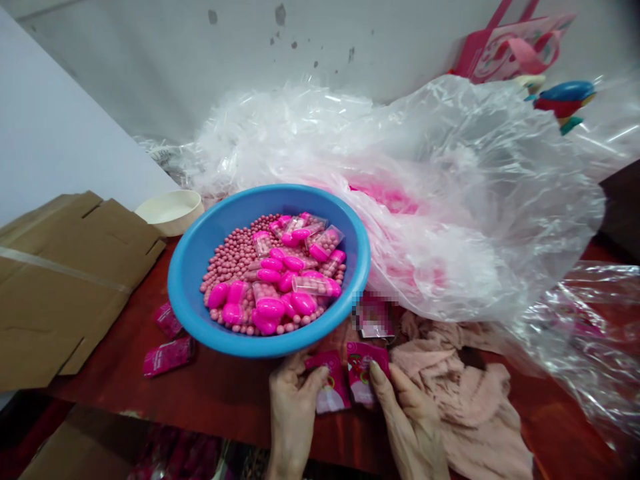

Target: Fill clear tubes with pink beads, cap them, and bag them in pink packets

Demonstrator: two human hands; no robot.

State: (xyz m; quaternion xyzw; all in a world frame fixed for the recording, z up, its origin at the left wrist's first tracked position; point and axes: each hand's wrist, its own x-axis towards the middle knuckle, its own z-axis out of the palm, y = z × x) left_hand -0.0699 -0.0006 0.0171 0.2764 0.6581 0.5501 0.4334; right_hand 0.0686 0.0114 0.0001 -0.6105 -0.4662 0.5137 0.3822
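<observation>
My left hand [295, 407] pinches a small pink printed packet [331, 383] just below the front rim of a blue basin [270, 347]. A second pink packet [361, 372], with a red fruit picture, is between the thumb and fingers of my right hand [413, 417]. The two packets are side by side, nearly touching. In the basin lie many small pink beads [235, 250] and several clear capsules with bright pink caps [270, 308], filled with beads. Behind the right packet, another pink packet [375, 317] lies on the table, partly blurred.
Two pink packets [169, 355] lie left of the basin on the red table [215, 393]. Crumpled clear plastic bags [450, 220] spread behind and right. A beige cloth [460, 393] lies beside my right hand. Flattened cardboard [65, 280] and a white bowl [170, 212] are at left.
</observation>
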